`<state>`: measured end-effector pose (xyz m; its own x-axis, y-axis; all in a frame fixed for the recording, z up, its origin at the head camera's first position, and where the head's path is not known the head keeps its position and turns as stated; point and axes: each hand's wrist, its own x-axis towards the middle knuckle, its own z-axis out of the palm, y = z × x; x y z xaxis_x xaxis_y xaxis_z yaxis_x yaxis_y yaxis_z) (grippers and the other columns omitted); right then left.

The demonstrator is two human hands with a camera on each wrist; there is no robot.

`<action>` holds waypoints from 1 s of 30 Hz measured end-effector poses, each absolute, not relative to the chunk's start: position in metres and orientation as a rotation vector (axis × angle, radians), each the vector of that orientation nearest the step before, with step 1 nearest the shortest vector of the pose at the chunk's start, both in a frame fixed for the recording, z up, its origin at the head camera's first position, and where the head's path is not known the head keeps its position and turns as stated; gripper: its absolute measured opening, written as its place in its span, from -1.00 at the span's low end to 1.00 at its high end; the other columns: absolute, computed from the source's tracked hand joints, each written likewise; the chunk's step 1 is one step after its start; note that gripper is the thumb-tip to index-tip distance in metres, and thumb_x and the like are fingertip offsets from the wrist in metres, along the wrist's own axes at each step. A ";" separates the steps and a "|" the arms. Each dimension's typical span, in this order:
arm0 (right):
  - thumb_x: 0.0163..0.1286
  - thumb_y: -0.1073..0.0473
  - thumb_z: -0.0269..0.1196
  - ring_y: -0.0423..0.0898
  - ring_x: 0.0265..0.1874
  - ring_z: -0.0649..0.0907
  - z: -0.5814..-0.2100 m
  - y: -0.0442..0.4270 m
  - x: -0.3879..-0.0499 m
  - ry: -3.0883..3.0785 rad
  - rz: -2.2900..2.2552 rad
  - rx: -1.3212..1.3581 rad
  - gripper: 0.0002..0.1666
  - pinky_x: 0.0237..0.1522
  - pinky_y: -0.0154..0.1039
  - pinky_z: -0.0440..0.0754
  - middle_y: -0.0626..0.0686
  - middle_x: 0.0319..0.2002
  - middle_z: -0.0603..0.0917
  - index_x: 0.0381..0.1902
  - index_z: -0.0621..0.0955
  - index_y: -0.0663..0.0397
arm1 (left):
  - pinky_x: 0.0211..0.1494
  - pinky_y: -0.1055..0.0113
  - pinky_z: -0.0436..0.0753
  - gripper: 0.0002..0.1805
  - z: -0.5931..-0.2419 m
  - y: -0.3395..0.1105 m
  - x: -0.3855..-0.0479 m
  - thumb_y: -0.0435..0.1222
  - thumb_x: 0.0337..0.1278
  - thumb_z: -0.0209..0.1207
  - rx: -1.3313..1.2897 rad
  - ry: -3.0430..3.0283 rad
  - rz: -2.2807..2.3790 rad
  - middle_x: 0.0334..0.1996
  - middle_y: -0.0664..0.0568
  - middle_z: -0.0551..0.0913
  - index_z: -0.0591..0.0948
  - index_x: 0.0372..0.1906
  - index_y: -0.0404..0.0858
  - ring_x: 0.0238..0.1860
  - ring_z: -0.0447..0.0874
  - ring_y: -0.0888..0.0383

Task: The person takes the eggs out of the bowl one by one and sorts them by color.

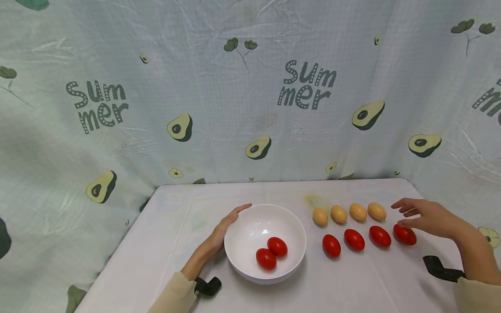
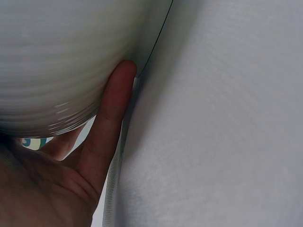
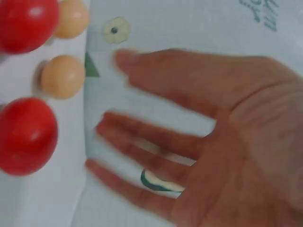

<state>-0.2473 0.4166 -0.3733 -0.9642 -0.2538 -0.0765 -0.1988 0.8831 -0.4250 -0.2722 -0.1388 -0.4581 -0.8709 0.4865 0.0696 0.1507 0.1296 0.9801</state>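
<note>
My left hand (image 1: 221, 230) rests against the left side of a white bowl (image 1: 238, 243), its fingers stretched along the outer wall. Up close in the left wrist view, a straight digit (image 2: 111, 109) lies against the bowl's curved side. Two red eggs (image 1: 266, 259) sit together inside the bowl. At the right, my right hand (image 1: 434, 217) hovers by the rightmost red egg (image 1: 405, 235), partly covering it from the head camera. The right wrist view has its fingers (image 3: 151, 137) spread, slightly blurred, with nothing between them.
Right of the bowl, several red eggs (image 1: 354, 240) lie in a row, with a row of several yellow eggs (image 1: 358, 212) behind it. A white cloth (image 1: 188, 208) covers the table. Behind hangs a curtain (image 1: 219, 87) printed with avocados.
</note>
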 end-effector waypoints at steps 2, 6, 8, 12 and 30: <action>0.34 0.15 0.40 0.25 -0.01 0.68 -0.369 0.408 -0.245 2.996 -0.660 -0.417 -0.48 -0.13 0.16 0.76 0.36 0.07 0.68 0.19 0.57 0.27 | 0.39 0.59 0.42 -0.39 -0.458 -0.139 -0.272 -0.03 0.68 -0.46 0.637 2.139 1.804 0.65 -0.01 0.16 0.18 0.64 -0.06 0.62 0.18 -0.10; 0.37 0.13 0.40 0.13 -0.04 0.70 -0.362 0.388 -0.244 3.083 -0.739 -0.488 -0.55 -0.17 -0.21 0.77 0.24 0.06 0.71 0.16 0.62 0.15 | 0.39 0.60 0.41 -0.38 -0.458 -0.139 -0.272 -0.02 0.68 -0.46 0.652 2.134 1.802 0.65 -0.04 0.14 0.17 0.64 -0.07 0.62 0.16 -0.13; 0.38 0.13 0.39 0.01 -0.06 0.71 -0.359 0.379 -0.244 3.111 -0.787 -0.517 -0.58 -0.20 -0.40 0.69 0.19 0.05 0.72 0.15 0.63 0.10 | 0.40 0.61 0.39 -0.38 -0.458 -0.138 -0.272 -0.02 0.68 -0.46 0.653 2.138 1.797 0.66 -0.03 0.13 0.17 0.64 -0.07 0.63 0.15 -0.12; 0.38 0.18 0.40 -0.43 -0.12 0.65 -0.357 0.363 -0.243 3.134 -0.923 -0.597 -0.60 -0.20 -0.54 0.64 0.15 0.03 0.73 0.15 0.64 0.07 | 0.41 0.61 0.38 -0.39 -0.458 -0.138 -0.272 -0.02 0.68 -0.46 0.648 2.148 1.793 0.66 -0.02 0.14 0.18 0.64 -0.08 0.64 0.14 -0.11; 0.46 0.12 0.34 -0.32 -0.02 0.68 -0.367 0.279 -0.241 2.828 -1.327 -0.740 -0.67 -0.01 -0.34 0.75 0.05 0.05 0.73 0.15 0.63 -0.06 | 0.37 0.60 0.44 -0.38 -0.458 -0.137 -0.272 -0.02 0.67 -0.47 0.650 2.127 1.814 0.66 -0.06 0.13 0.16 0.64 -0.09 0.62 0.16 -0.15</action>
